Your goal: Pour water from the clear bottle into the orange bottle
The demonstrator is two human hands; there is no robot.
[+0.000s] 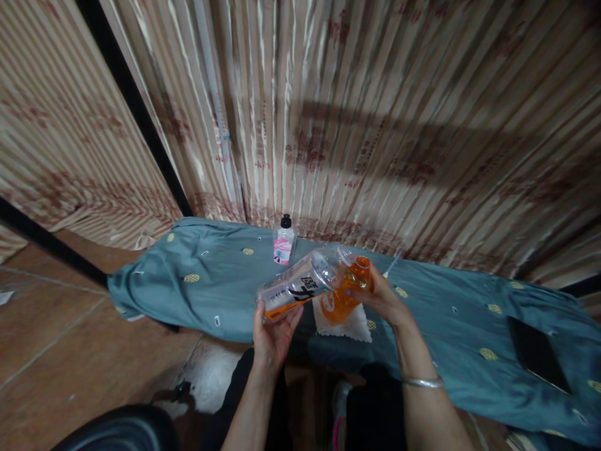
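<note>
My left hand (275,338) supports the lower end of a clear plastic bottle (300,285) with a grey and orange label and large black characters. That bottle lies tilted, its neck pointing right and up. In my right hand (378,294) is an orange bottle (340,304), gripped near its upper part, with its orange-rimmed top up. The clear bottle's neck end is right beside the top of the orange one; I cannot tell whether they touch. Below the orange bottle a white cloth (354,329) with a wavy edge lies on the covered bench.
A small bottle (283,247) with a black cap and pink label stands behind the clear bottle. A thin white stick-like item (392,265) lies near the curtain (399,156). A dark phone or tablet (538,354) rests at right on the green bench cover (225,282).
</note>
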